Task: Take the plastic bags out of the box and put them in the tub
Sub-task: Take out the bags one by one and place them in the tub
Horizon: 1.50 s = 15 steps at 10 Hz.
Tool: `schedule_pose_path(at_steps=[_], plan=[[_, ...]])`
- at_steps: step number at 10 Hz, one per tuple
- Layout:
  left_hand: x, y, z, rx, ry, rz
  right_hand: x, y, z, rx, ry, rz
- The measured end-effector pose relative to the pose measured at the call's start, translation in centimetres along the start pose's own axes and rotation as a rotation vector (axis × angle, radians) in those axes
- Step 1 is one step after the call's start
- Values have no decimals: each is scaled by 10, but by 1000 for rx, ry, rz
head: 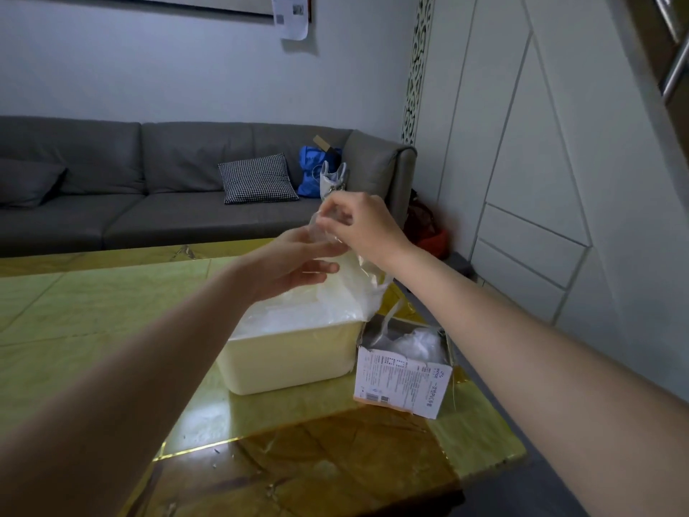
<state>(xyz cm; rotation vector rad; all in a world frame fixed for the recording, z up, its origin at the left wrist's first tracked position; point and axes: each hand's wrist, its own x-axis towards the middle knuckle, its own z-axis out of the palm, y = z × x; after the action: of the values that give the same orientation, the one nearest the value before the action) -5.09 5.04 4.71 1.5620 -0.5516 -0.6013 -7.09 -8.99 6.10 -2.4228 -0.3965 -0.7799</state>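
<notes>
My right hand (363,227) is pinching a clear plastic bag (356,281) at its top, above the cream tub (294,361). My left hand (294,261) is touching it with loosely spread fingers. More bags are sitting in the open box (404,382) beside the tub.

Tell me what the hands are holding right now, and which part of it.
A clear plastic bag, pinched at its top end by the right hand above the tub; the left hand touches it just below, fingers fairly straight.
</notes>
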Motion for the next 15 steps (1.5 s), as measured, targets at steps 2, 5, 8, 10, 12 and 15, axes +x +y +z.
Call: schedule_pose_path(at_steps=[2,5,8,10,12,15], plan=[[-7,-20,-40,134,176,-123,20,7,-5,-15,301,87],[-17,-40,-127,534,689,-243,3,44,67,-147,150,451],[16,-60,-97,1137,-33,-334,-4,67,105,-314,-70,476],[32,-93,-97,1272,-83,-497,7,52,92,-575,-289,236],[36,-97,-94,1232,-102,-541,2,32,98,-345,-948,349],[32,-85,-98,946,-55,-536,-4,44,105,-548,-1035,344]])
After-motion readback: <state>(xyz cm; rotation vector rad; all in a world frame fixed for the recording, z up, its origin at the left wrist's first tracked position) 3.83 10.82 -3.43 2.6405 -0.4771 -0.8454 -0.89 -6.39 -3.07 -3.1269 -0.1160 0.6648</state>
